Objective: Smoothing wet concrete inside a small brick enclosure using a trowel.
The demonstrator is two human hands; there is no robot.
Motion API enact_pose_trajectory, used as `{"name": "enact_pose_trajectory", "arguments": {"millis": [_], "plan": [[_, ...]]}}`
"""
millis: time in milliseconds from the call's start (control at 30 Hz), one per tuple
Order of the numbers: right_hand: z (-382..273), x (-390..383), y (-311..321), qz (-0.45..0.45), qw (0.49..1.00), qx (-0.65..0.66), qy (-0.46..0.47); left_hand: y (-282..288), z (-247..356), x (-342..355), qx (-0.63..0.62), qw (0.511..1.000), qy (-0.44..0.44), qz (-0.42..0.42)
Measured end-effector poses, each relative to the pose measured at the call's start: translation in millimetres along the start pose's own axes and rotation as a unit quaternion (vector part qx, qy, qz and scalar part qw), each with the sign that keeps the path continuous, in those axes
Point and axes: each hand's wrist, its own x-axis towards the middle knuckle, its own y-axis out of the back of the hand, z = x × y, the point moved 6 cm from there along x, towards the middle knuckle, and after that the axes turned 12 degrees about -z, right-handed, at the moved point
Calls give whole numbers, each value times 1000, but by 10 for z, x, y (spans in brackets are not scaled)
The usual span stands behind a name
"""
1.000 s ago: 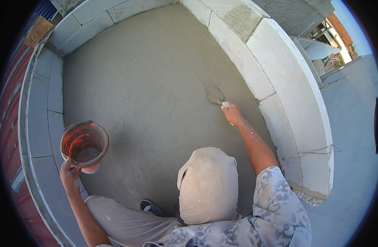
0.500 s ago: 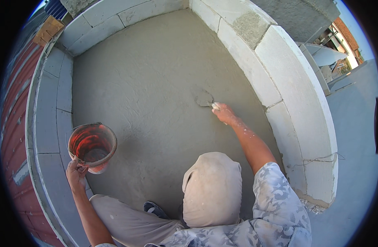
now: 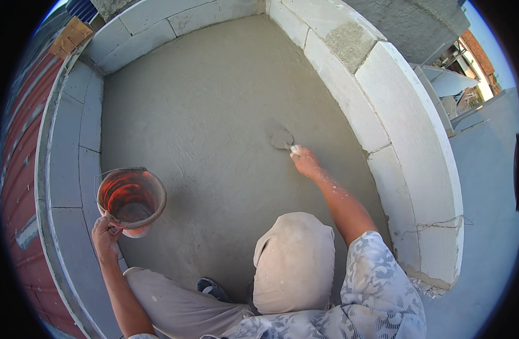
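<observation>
sunlit grey screed floor (image 3: 203,113), white block walls (image 3: 406,118)

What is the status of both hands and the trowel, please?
Left hand grips orange bucket. Right hand holds trowel flat on wet screed. Nothing in the way.

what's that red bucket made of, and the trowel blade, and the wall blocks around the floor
The bucket in the left hand looks like red plastic, smeared grey inside. The trowel held by the right hand seems to be metal, though mortar coats it. The blocks look like pale, matte aerated concrete, with chipped edges.
</observation>
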Motion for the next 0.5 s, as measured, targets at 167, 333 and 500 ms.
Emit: {"name": "enact_pose_trajectory", "arguments": {"millis": [167,333,500], "plan": [[-362,-554,-10,-28,992,-113,42,29,2,-30,-22,1000,-2,10],[620,-326,504,157,974,67,-152,-64,5,-21,-39,999,-1,-13],[-550,-653,-845,-129,988,-53,72,-28,89,-20,-8,1000,-1,-2]]}}
